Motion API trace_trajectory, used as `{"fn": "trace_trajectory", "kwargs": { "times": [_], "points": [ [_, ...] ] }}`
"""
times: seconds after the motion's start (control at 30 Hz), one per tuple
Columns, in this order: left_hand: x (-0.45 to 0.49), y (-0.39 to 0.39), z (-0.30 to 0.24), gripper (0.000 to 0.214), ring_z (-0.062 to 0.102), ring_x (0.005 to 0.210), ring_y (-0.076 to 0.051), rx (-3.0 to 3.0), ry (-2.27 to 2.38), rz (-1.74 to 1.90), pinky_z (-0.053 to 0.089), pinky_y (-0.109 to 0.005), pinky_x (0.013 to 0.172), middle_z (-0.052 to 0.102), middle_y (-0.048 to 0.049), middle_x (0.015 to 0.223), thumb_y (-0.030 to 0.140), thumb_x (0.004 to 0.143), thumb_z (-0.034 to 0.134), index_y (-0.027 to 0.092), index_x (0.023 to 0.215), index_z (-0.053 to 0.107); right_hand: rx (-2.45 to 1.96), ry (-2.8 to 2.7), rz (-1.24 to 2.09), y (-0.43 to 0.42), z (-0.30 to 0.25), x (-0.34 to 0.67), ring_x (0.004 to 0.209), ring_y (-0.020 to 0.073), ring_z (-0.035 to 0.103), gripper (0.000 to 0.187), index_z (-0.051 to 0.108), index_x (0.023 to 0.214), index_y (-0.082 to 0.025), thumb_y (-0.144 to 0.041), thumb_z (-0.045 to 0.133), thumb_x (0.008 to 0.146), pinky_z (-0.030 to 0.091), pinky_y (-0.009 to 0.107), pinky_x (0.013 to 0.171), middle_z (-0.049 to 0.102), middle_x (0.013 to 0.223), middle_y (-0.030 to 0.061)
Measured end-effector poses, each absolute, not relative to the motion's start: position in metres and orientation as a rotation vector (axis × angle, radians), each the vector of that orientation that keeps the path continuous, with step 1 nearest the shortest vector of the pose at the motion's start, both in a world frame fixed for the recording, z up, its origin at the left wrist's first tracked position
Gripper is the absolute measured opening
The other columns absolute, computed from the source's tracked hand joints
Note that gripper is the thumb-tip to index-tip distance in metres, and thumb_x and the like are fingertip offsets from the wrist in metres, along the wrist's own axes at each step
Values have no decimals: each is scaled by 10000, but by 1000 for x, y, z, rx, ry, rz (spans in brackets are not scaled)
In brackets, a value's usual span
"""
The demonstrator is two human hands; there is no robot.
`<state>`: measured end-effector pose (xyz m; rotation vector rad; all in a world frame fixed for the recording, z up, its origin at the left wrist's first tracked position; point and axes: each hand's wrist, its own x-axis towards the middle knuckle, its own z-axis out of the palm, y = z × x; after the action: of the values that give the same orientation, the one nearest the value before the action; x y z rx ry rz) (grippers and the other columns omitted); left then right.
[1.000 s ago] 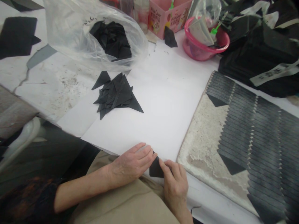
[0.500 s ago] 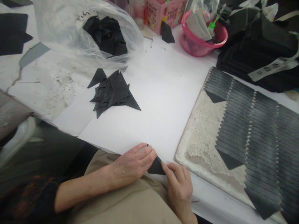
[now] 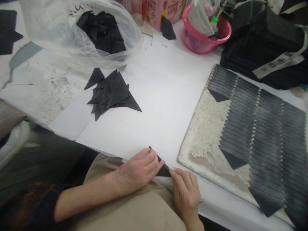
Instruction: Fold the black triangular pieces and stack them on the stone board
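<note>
A small black triangular piece (image 3: pixel 162 168) lies at the near edge of the white sheet (image 3: pixel 158 106). My left hand (image 3: pixel 137 171) rests flat on its left part, fingers stretched out and pressing it down. My right hand (image 3: pixel 186 192) pinches the piece's right corner between thumb and forefinger. Further out on the sheet is a loose pile of black triangles (image 3: pixel 110 93).
A clear plastic bag (image 3: pixel 79 32) of black pieces sits at the back left. A worn board (image 3: pixel 207 141) on the right carries rows of overlapped black pieces (image 3: pixel 262 128). A pink bowl (image 3: pixel 204 35), a pink box (image 3: pixel 163 12) and black stacks (image 3: pixel 264 45) stand behind.
The black piece under my hands has gone from a broader shape to a narrow triangle. My right hand has slid a little right along its edge. The view has shifted slightly.
</note>
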<state>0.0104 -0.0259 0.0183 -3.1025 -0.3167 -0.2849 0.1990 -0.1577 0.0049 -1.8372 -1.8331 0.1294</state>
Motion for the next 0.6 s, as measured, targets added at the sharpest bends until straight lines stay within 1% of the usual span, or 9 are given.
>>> {"fn": "trace_trajectory", "kwargs": {
  "times": [0.1, 0.2, 0.33, 0.43, 0.6],
  "points": [
    [12, -25, 18, 352, 503, 1191, -272, -3120, -360, -301, 406, -447, 1043, 581, -114, 1214, 150, 978, 453, 97, 1318, 526, -1838, -1821, 105, -158, 4, 198, 854, 178, 529, 190, 669, 1035, -154, -93, 525, 927, 399, 325, 757, 635, 918, 78],
    [13, -19, 19, 313, 498, 1194, -237, -3144, -340, -304, 401, -408, 1050, 566, -101, 1256, 119, 978, 440, 108, 1264, 567, -1837, -1801, 88, -152, 4, 192, 857, 181, 523, 201, 666, 1052, -148, -87, 521, 927, 403, 328, 758, 633, 919, 83],
    [10, -10, 21, 280, 512, 1175, -227, -3155, -275, -301, 426, -381, 1014, 572, -104, 1249, 124, 979, 447, 88, 1218, 590, -1840, -1752, 122, -143, 3, 186, 866, 181, 524, 201, 661, 1055, -143, -80, 520, 926, 412, 329, 758, 633, 933, 87],
    [8, -9, 22, 294, 513, 1183, -234, -3155, -254, -292, 432, -382, 1000, 578, -115, 1243, 125, 980, 446, 75, 1241, 572, -1826, -1749, 152, -141, 3, 188, 854, 173, 525, 204, 662, 1064, -152, -82, 538, 919, 415, 322, 753, 631, 929, 80],
    [9, -18, 22, 369, 521, 1190, -261, -3173, -302, -259, 446, -420, 961, 605, -114, 1180, 150, 982, 462, 118, 1349, 487, -1812, -1779, 188, -147, 4, 197, 866, 167, 535, 222, 667, 1086, -188, -97, 554, 917, 422, 321, 767, 631, 939, 64]
  ]
}}
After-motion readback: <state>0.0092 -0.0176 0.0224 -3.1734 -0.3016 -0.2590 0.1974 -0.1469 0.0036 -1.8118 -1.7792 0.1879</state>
